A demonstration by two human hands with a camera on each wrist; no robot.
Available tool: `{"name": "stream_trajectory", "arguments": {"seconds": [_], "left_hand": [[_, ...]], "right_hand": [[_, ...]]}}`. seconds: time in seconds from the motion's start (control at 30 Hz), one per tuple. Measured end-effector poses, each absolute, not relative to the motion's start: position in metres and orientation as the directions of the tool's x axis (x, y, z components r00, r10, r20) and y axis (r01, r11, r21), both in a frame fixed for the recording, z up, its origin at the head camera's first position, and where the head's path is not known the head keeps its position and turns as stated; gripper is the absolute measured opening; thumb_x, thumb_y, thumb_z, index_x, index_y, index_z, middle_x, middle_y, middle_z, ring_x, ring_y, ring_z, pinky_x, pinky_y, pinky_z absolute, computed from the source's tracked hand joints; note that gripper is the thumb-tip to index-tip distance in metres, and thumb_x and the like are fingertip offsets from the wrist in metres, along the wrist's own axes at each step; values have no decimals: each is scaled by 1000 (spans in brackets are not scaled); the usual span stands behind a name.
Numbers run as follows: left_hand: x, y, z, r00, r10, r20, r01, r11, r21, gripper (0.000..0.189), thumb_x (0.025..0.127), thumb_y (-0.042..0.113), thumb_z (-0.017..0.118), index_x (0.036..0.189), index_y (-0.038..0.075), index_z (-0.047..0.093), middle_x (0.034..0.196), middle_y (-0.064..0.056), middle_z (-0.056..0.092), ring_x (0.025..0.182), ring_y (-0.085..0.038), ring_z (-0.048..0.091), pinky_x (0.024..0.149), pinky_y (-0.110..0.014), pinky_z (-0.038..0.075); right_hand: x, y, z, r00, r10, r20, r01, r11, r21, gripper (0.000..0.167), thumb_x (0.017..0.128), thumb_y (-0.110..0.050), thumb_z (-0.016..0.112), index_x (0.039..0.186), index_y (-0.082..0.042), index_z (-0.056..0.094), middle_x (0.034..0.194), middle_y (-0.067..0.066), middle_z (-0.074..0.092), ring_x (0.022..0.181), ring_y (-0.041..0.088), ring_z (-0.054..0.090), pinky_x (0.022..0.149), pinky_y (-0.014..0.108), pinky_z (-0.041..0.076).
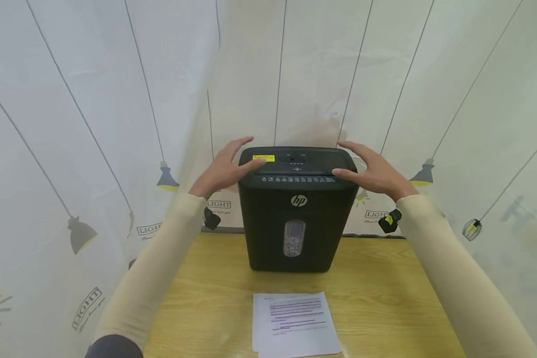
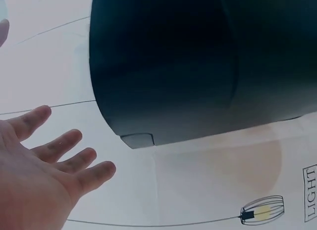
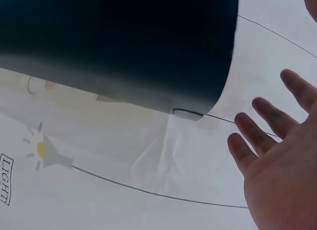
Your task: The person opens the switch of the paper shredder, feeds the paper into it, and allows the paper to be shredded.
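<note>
we see a black paper shredder [image 1: 297, 219] standing at the far middle of the wooden table [image 1: 385, 308], with printed sheets [image 1: 293, 323] lying just near of it. our left hand [image 1: 225, 169] and right hand [image 1: 371, 171] flank its top, fingers spread and relaxed, gripping nothing; the wrist views show both palms apart from its sides.

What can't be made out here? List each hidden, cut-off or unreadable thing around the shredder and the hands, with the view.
- Printed sheets, head view: text too small to read; lower edge cut off by the frame.
- Paper shredder, head view: icon row on top too small; rear hidden by its own body.
- Left hand and right hand: contact with the shredder unclear; wrist views show spread fingers apart from it.
- Wooden table: absent from both wrist views.
</note>
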State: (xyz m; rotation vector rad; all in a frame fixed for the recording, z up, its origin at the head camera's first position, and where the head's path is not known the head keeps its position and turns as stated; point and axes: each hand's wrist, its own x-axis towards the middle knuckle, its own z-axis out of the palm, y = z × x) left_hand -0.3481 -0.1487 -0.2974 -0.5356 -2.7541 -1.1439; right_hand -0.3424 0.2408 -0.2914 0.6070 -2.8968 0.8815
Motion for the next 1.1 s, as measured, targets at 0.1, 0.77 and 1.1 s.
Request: {"name": "stream_trajectory", "arguments": {"seconds": [0.1,0.77,1.1], "left_hand": [[-342,-155,-302,-932,262,251,363,668,650,95,86,75,63,162,32,27,170,-2,25,158,-29,22,124,-59,26],[-309,-190,-363,-887,144,439,420,646,638,107,82,61,78,164,25,19,170,-1,23,158,-26,21,125,-58,25],[-292,-199,-414,-924,100,370,340,658,672,113,81,64,78,165,27,13,172,-5,14,159,-29,14,124,-62,23]], "right_hand": [[-337,245,-296,-913,-357,198,-406,751,-521,90,92,-59,68,164,-37,19,174,3,14,160,37,14,120,72,19],[-305,260,-354,-913,-252,322,-395,748,-533,105,86,-54,78,165,-35,12,174,1,13,159,36,15,119,73,21],[-290,261,-399,-933,-211,291,-346,750,-564,111,85,-54,79,166,-29,8,174,6,10,159,39,14,119,74,20]]}}
